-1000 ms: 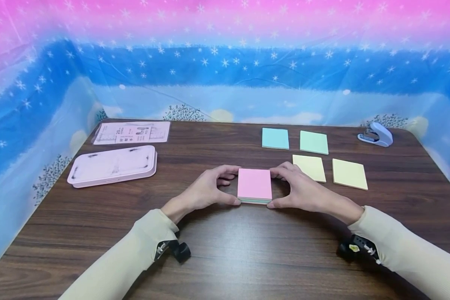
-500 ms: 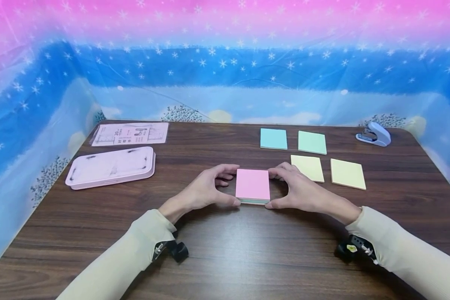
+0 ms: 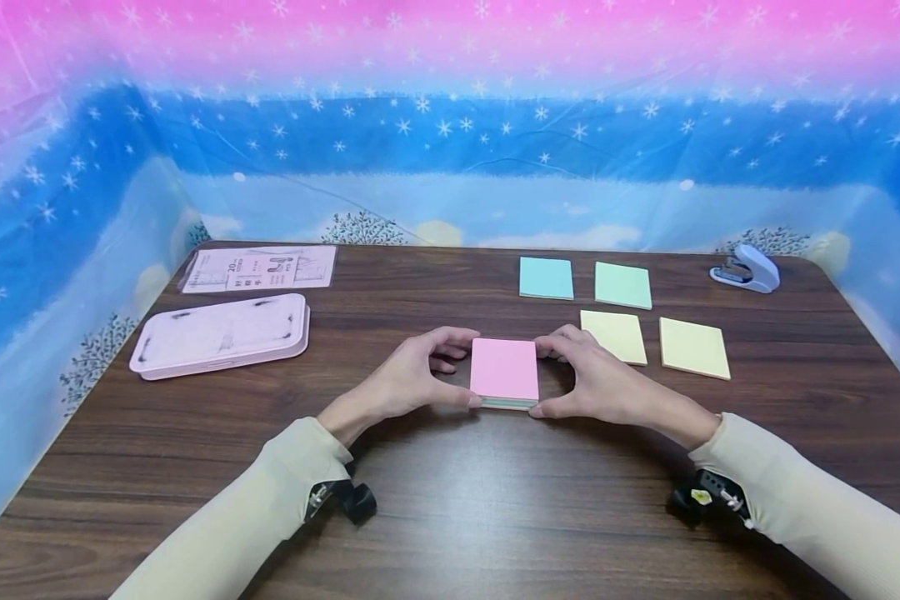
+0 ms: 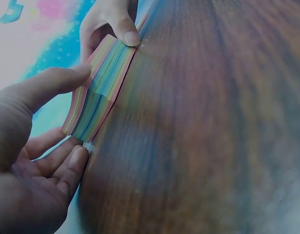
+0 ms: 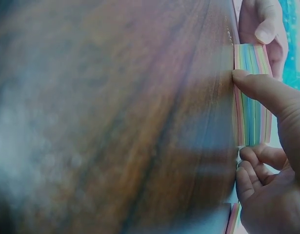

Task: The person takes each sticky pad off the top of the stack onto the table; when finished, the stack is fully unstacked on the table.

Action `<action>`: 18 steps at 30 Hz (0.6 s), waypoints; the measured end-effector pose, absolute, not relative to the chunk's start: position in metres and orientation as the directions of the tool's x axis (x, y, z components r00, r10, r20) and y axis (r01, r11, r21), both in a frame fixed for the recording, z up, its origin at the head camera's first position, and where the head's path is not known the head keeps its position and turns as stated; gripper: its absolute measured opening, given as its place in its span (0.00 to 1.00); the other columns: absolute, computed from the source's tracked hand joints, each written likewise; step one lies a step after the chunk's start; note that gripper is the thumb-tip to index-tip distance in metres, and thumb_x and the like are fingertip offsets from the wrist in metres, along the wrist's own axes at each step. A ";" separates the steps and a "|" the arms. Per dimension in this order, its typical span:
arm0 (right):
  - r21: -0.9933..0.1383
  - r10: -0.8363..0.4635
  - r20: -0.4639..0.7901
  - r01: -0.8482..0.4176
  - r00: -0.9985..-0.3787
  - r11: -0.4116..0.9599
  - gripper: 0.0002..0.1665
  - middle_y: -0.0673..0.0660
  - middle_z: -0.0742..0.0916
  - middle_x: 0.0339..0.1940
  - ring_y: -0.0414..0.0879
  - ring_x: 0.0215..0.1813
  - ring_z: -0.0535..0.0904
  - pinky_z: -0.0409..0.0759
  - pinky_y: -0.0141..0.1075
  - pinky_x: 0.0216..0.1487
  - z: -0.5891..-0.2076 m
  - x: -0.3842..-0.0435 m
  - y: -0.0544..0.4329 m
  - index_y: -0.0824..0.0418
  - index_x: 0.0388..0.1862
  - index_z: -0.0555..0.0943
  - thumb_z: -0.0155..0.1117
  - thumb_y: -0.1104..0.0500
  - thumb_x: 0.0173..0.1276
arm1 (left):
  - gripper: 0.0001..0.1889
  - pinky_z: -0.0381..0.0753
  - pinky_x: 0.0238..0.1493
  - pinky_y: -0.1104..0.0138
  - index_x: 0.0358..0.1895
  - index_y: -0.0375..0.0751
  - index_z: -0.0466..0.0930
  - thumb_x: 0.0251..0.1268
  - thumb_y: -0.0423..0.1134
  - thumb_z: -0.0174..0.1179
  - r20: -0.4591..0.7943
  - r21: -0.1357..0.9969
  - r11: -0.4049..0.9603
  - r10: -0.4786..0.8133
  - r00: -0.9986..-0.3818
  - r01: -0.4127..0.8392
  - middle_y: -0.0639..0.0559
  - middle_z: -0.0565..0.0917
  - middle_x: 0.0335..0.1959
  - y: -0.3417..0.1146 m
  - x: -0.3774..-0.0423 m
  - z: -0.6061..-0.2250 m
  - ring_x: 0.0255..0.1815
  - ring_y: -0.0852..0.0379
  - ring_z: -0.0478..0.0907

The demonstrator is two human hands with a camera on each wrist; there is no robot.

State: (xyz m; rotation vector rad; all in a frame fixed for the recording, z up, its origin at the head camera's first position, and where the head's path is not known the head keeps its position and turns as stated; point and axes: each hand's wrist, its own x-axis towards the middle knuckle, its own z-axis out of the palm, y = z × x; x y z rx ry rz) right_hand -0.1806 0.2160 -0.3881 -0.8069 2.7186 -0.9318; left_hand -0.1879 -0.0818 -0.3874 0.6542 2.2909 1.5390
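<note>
A stack of sticky note pads (image 3: 504, 368), pink on top, sits on the table between both hands. Layers of pink, yellow, green and blue show along its sides in the left wrist view (image 4: 98, 92) and the right wrist view. My left hand (image 3: 412, 375) grips the stack's left side, thumb at the near corner and fingers at the far one. On the opposite side my right hand (image 3: 596, 375) holds it in the same way. Just behind the right hand lies a pale yellow pad (image 3: 621, 337), partly covered by the fingers.
Another yellow pad (image 3: 694, 348), a green pad (image 3: 623, 285) and a blue pad (image 3: 546, 277) lie toward the back right. A pale stapler (image 3: 750, 268) stands at the far right. On the left are a pink case (image 3: 221, 335) and a flat printed packet (image 3: 258, 268).
The whole head view has shifted slightly leftward. Both hands keep their places around the stack, which stays on the table.
</note>
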 end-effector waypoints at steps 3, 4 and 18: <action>-0.611 -0.541 0.027 -0.442 -0.841 0.656 0.49 0.58 0.79 0.60 0.53 0.62 0.73 0.75 0.52 0.66 -0.388 -0.181 0.216 0.67 0.70 0.77 0.86 0.46 0.55 | 0.42 0.80 0.65 0.57 0.73 0.35 0.75 0.52 0.33 0.82 0.001 0.929 0.315 0.523 -0.852 0.194 0.43 0.80 0.65 -0.082 -0.188 -0.387 0.63 0.47 0.78; -0.612 -0.541 0.027 -0.442 -0.841 0.656 0.49 0.58 0.79 0.60 0.53 0.62 0.73 0.75 0.52 0.66 -0.388 -0.181 0.216 0.67 0.70 0.77 0.86 0.46 0.55 | 0.42 0.80 0.65 0.58 0.73 0.35 0.75 0.52 0.32 0.82 -0.002 0.930 0.314 0.521 -0.854 0.190 0.43 0.80 0.65 -0.082 -0.188 -0.387 0.63 0.47 0.78; -0.604 -0.540 0.025 -0.443 -0.841 0.662 0.49 0.57 0.79 0.60 0.54 0.61 0.73 0.75 0.52 0.64 -0.389 -0.181 0.216 0.66 0.70 0.77 0.86 0.47 0.55 | 0.41 0.81 0.65 0.56 0.72 0.34 0.74 0.51 0.31 0.82 0.013 0.935 0.298 0.508 -0.861 0.190 0.41 0.81 0.63 -0.083 -0.188 -0.387 0.62 0.45 0.79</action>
